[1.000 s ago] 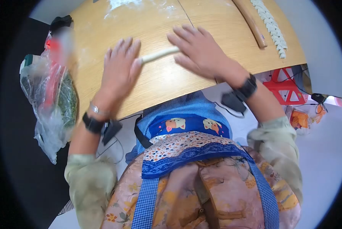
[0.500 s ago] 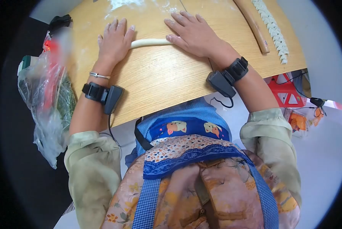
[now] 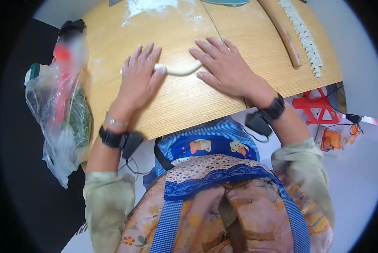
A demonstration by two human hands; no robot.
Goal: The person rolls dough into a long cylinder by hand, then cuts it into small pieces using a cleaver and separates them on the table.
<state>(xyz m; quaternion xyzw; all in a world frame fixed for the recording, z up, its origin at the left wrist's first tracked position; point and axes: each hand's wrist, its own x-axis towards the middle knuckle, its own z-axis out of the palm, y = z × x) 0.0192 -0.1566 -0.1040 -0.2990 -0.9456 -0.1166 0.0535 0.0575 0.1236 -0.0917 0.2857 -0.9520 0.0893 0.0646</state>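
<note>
A pale dough rope [image 3: 179,71] lies across the wooden table [image 3: 176,101], sagging toward me between my hands. My left hand [image 3: 140,76] rests flat on its left part, fingers stretched forward, and a small tip of dough shows past the hand's outer edge. Over the right end lies my right hand [image 3: 222,67], palm down with the fingers spread; that end of the rope is hidden under it. Neither hand is closed around the dough.
A wooden rolling pin [image 3: 283,36] and a row of folded dough pieces [image 3: 305,40] lie at the right. White flour [image 3: 149,5] dusts the far side, near the edge of a greenish plate [image 3: 227,1]. A plastic bag with greens [image 3: 62,114] hangs at the left edge.
Both hands have come toward me along the table, with the dough rope under them. The rope was nearly straight and now curves. More of the far table shows.
</note>
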